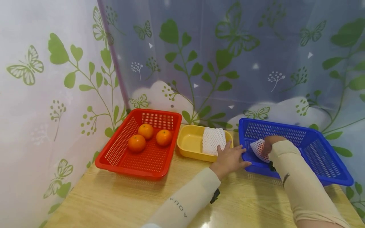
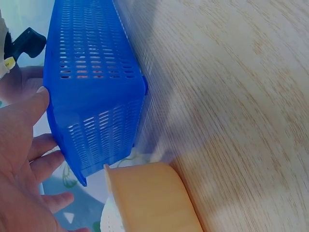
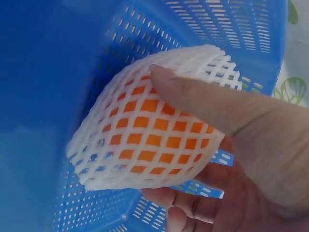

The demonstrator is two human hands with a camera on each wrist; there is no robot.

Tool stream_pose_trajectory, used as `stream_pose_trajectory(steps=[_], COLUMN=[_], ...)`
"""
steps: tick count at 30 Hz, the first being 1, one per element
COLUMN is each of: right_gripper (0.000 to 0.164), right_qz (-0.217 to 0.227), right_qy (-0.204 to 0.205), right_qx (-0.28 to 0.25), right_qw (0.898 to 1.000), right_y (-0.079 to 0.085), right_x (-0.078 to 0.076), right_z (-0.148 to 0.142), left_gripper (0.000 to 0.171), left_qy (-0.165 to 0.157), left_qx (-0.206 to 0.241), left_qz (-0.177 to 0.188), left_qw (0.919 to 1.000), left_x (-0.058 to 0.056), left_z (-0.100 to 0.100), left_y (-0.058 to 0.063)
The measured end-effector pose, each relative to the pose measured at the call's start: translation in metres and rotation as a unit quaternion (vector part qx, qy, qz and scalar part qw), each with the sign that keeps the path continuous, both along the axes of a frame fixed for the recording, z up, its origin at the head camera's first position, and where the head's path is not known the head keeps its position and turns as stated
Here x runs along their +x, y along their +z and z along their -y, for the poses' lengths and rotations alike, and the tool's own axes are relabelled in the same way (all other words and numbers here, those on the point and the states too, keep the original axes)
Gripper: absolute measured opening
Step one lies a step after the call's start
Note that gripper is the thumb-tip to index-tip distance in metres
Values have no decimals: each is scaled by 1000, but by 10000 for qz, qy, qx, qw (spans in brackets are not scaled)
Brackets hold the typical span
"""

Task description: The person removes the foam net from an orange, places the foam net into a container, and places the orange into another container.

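Inside the blue basket (image 1: 316,161), near its left end, my right hand (image 1: 273,144) grips an orange in a white foam net (image 3: 159,130). In the right wrist view the thumb lies over the net and the fingers curl beneath it; orange skin shows through the mesh. My left hand (image 1: 229,158) is spread at the basket's left corner. Its thumb and fingertips touch the blue rim (image 2: 50,104), while the other fingers reach over the edge of the yellow tray (image 1: 189,144). White foam nets (image 1: 214,141) lie at the right end of that tray.
On the left stands a red basket (image 1: 162,163) holding three bare oranges (image 1: 137,143). The baskets and tray form a row on a wooden table (image 1: 233,202), with a leaf-patterned curtain (image 1: 199,63) close behind them.
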State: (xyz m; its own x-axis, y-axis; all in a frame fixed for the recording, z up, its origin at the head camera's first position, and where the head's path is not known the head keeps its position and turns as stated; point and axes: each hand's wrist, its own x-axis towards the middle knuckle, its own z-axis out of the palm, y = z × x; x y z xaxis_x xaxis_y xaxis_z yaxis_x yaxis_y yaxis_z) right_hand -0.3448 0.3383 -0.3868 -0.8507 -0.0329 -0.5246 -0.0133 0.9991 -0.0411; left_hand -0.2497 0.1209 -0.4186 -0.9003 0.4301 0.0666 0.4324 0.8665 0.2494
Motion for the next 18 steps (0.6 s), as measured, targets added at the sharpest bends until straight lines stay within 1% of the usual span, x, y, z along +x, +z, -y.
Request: stream_pose_trajectory(steps=[1, 6, 10, 12, 15, 18], right_gripper=[67, 91, 105, 108, 107, 106], right_qz=[49, 19, 101, 145, 91, -111], right_qy=[-95, -481, -688, -648, -507, -286], right_qx=[2, -283, -541, -591, -552, -439], right_qw=[9999, 9984, 9961, 9960, 9971, 9986], right_y=[-1, -1, 2, 4, 12, 21], right_x=[0, 2, 6, 8, 15, 23], right_z=[-1, -2, -4, -3, 1, 8], left_gripper=[60, 60, 60, 60, 60, 60], left_qy=[7, 29, -2, -4, -9, -34], left_qx=[11, 73, 90, 89, 132, 201], left_qz=[3, 4, 10, -14, -69, -56], left_qw=[10000, 10000, 10000, 10000, 9999, 9998], left_x=[0, -1, -1, -2, -1, -1], left_z=[0, -1, -2, -1, -1, 0], left_y=[-1, -4, -5, -5, -5, -6])
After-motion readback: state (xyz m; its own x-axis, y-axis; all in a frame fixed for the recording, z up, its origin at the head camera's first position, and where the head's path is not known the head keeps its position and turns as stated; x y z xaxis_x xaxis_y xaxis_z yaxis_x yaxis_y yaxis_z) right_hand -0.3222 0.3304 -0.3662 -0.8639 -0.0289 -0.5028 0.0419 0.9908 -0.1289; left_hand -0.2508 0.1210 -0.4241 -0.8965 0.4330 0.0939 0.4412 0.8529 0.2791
